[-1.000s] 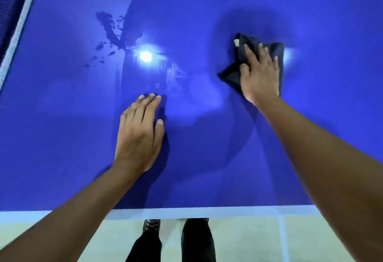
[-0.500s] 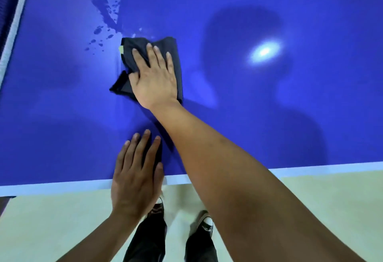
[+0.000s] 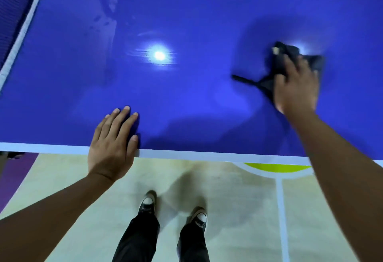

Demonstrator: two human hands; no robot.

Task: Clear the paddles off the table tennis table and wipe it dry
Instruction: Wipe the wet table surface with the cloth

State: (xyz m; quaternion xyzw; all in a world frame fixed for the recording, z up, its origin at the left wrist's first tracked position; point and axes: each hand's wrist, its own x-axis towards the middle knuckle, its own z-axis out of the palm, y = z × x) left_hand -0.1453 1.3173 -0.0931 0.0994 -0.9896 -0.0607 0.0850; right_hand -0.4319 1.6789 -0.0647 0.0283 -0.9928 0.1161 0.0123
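Note:
The blue table tennis table (image 3: 186, 13) fills the upper part of the head view, its white near edge running across the middle. My right hand (image 3: 295, 87) presses a dark cloth (image 3: 278, 63) flat onto the table at the right, fingers spread over it; the hand and cloth are blurred. My left hand (image 3: 113, 139) rests flat with straight fingers on the near edge, holding nothing. Faint smeared wet marks (image 3: 106, 5) show at the upper left of the surface. No paddles are in view.
The net (image 3: 18, 23) with its white band runs along the table's left side. A ceiling light's reflection (image 3: 159, 55) glares on the surface. Below the edge lie a pale floor with painted lines and my two shoes (image 3: 147, 203).
My right hand has swept the cloth from the wet patch at the upper left across to the right. The dark droplets are now faint smears. My left hand stays on the near edge.

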